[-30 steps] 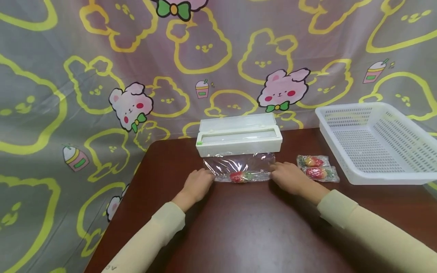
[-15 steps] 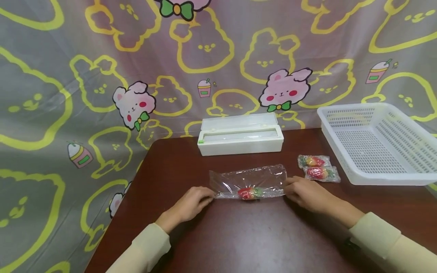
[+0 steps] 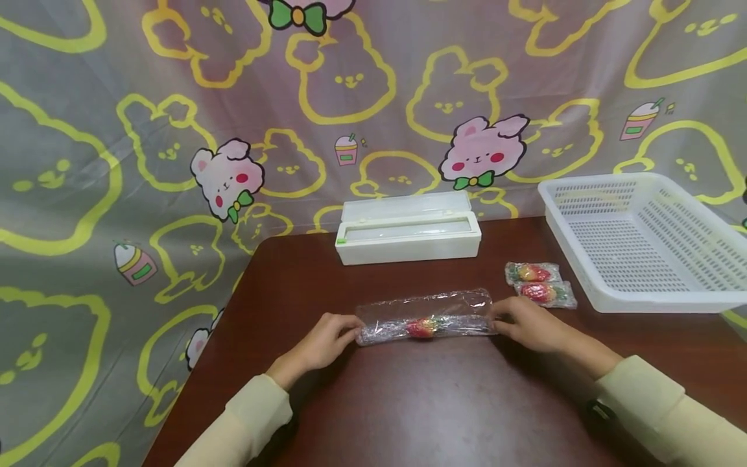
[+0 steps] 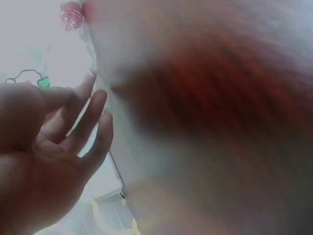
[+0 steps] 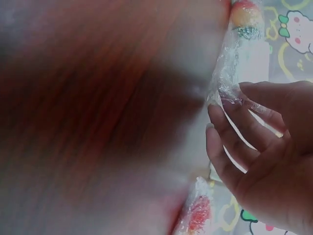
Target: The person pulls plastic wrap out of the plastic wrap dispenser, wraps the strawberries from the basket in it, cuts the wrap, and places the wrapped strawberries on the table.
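Note:
A sheet of clear cling film [image 3: 385,311] lies across the middle of the brown table, its front part bunched around a red-and-yellow, fruit-shaped piece [image 3: 421,328] with a green end. At the film's left end my left hand [image 3: 329,340] pinches the edge between thumb and fingertips. My right hand [image 3: 530,323] pinches the film's right end. In the right wrist view, the twisted film [image 5: 227,68] runs from my fingertips up to the wrapped piece [image 5: 246,15]. The left wrist view shows my left hand [image 4: 58,132] beside the film, its fingertips' hold partly hidden.
Behind the film stands a white cling film dispenser box [image 3: 408,248] with its lid raised. Two similar wrapped pieces [image 3: 541,293] lie beyond my right hand. A white perforated basket [image 3: 677,302] occupies the table's right side, with a patterned curtain [image 3: 373,84] behind everything.
Both hands have drawn the film and its piece away from the dispenser, towards me and slightly right. In the last half second the film's front part looks more bunched around the piece.

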`<control>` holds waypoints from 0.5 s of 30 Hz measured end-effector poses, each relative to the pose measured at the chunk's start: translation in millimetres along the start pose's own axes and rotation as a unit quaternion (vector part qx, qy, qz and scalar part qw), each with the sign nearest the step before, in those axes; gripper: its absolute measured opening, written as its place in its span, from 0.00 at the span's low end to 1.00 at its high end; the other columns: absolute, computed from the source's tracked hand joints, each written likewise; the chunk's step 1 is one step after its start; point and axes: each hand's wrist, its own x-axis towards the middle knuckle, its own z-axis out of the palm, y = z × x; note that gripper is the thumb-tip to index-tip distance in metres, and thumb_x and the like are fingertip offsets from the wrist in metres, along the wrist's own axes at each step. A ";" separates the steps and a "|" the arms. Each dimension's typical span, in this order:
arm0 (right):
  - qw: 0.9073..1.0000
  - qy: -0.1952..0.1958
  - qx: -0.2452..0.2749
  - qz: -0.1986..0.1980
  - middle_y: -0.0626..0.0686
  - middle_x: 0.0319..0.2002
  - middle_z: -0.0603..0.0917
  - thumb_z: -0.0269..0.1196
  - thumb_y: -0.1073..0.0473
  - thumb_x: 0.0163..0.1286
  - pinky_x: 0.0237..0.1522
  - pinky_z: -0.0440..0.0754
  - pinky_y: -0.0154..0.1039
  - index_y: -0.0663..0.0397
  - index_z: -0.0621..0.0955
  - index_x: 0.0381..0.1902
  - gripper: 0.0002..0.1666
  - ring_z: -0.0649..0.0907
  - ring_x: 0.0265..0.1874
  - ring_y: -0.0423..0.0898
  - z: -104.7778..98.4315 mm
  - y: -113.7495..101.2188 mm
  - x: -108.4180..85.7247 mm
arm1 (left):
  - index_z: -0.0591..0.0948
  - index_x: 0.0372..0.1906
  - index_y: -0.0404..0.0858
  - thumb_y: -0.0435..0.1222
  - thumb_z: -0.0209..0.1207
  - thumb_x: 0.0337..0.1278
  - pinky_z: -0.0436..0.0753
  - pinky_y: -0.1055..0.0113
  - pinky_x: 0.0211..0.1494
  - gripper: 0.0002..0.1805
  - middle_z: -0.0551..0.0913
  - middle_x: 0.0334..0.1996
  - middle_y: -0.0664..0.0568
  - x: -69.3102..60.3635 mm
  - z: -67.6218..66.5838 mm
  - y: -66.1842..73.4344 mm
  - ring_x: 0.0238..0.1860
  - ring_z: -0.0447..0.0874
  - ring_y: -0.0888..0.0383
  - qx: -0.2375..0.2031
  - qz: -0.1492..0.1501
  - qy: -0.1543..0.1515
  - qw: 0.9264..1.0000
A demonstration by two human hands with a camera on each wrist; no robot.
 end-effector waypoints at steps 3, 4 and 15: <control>0.999 -0.006 0.021 0.027 0.41 0.29 0.84 0.67 0.66 0.69 0.37 0.80 0.39 0.51 0.87 0.34 0.05 0.79 0.31 0.36 0.1 3.1 6.2 | 0.88 0.45 0.33 0.28 0.59 0.70 0.85 0.57 0.50 0.08 0.89 0.34 0.52 6.2 1.2 0.6 0.39 0.87 0.61 0.007 -0.011 0.000 1.000; 0.999 -0.009 0.026 0.041 0.40 0.28 0.83 0.66 0.66 0.69 0.36 0.79 0.38 0.51 0.87 0.34 0.05 0.78 0.30 0.36 0.3 3.8 8.2 | 0.88 0.44 0.33 0.28 0.59 0.70 0.85 0.57 0.49 0.08 0.89 0.32 0.52 8.6 1.8 0.9 0.37 0.86 0.62 0.013 -0.016 0.000 1.000; 0.992 -0.016 0.041 0.114 0.47 0.25 0.82 0.66 0.63 0.68 0.28 0.77 0.39 0.60 0.86 0.39 0.05 0.78 0.23 0.40 0.9 3.9 21.5 | 0.86 0.47 0.33 0.30 0.57 0.73 0.83 0.59 0.39 0.09 0.87 0.28 0.51 18.5 2.6 6.1 0.29 0.84 0.60 0.062 -0.089 -0.004 0.994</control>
